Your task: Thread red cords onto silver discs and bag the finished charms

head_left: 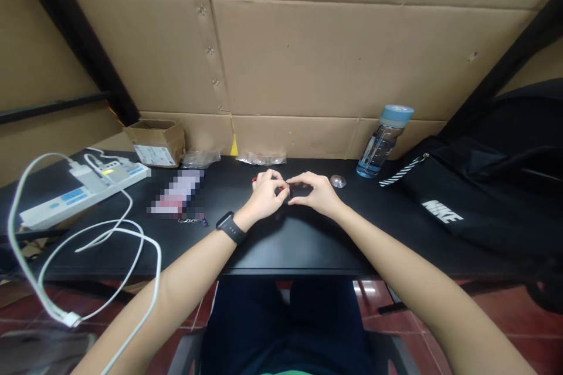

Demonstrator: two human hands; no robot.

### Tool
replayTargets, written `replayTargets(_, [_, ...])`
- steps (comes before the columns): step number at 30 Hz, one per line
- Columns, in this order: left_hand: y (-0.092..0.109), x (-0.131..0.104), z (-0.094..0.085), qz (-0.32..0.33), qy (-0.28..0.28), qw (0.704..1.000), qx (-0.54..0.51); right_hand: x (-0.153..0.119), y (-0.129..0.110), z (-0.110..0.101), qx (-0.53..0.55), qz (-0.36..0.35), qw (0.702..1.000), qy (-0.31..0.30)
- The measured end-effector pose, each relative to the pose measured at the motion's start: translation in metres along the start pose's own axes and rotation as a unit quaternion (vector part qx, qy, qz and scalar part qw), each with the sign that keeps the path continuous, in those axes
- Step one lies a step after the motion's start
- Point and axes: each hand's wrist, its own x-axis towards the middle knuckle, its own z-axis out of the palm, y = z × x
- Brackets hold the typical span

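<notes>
Over the middle of the black desk my left hand (266, 193) is closed on a small red and dark piece (291, 189), pinched near the fingertips. Its kind cannot be made out, as the fingers hide most of it. From the other side, the curved thumb and forefinger of my right hand (320, 194) meet the edge of this piece. A bit of red also shows behind my left knuckles. Just beyond my right hand lies a small clear dome (338, 181). A dark watch (231, 227) is on my left wrist.
Clear plastic bags (261, 158) and an open cardboard box (156, 143) line the back. A water bottle (383, 141) and black bag (444, 199) stand right. Left are a blurred-out item (178, 192), a power strip (85, 195) and a white cable (152, 240) looping over my left forearm.
</notes>
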Motion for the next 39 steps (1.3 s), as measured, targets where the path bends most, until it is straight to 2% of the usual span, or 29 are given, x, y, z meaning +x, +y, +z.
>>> replayTargets(4, [-0.001,-0.002,-0.001,0.05,0.006,0.998,0.029,-0.001,0.0,0.0,0.02,0.022,1.0,0.004])
replayTargets(11, [-0.001,-0.004,-0.002,0.096,0.029,0.993,0.068,-0.001,0.0,0.003,0.104,0.12,0.987,0.007])
replayTargets(16, [0.001,-0.005,-0.005,0.122,0.051,0.988,0.084,0.0,0.002,0.007,0.21,0.218,0.953,-0.005])
replayTargets(19, [0.003,-0.005,-0.006,0.123,0.066,0.987,0.086,0.001,0.003,0.007,0.27,0.248,0.93,-0.022])
replayTargets(23, [0.004,-0.003,-0.007,0.103,0.075,0.989,0.073,0.002,0.0,0.004,0.301,0.258,0.917,-0.036])
replayTargets(29, [0.005,0.0,-0.01,0.063,0.054,0.996,0.036,0.004,-0.005,0.001,0.306,0.271,0.912,-0.031])
replayTargets(39, [0.004,-0.001,-0.017,0.081,0.067,0.993,0.061,0.003,-0.003,0.0,0.315,0.261,0.911,-0.044])
